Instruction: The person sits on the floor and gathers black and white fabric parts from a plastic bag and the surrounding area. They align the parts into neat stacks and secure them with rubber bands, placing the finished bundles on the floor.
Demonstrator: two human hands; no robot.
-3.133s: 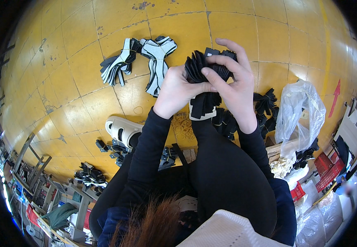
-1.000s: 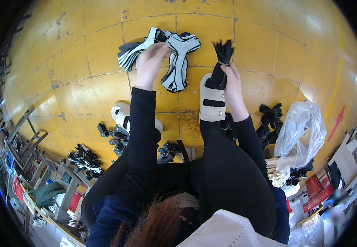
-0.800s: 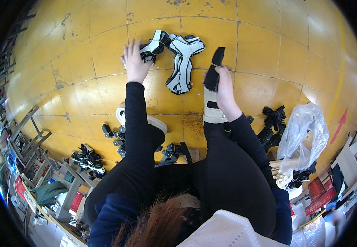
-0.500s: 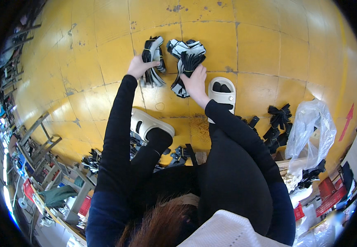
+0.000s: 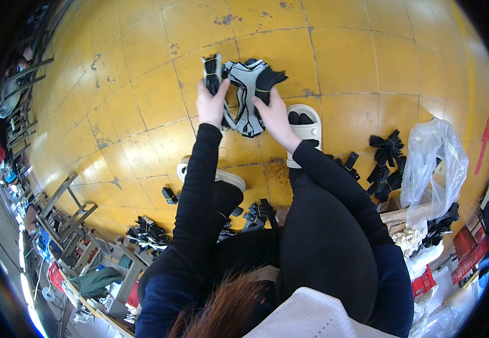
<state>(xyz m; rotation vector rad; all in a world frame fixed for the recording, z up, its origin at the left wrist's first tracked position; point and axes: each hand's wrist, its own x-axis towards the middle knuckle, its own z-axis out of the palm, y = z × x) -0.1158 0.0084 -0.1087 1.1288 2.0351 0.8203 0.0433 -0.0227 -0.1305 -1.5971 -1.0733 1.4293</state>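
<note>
Hands work a pile of black-and-grey strap pieces point(image 5: 248, 93) on the yellow tiled floor point(image 5: 143, 90): left hand point(image 5: 212, 104) grasps one bundle, right hand point(image 5: 275, 112) presses on the pile. Light and floppy, the straps look best gripped bunched at mid-length.

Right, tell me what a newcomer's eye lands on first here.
Both hands reach out over the yellow tiled floor: the left hand and the right hand rest on a heap of black and white straps at top centre. A white sandal lies just right of them, and a clear plastic bag stands at far right.
</note>
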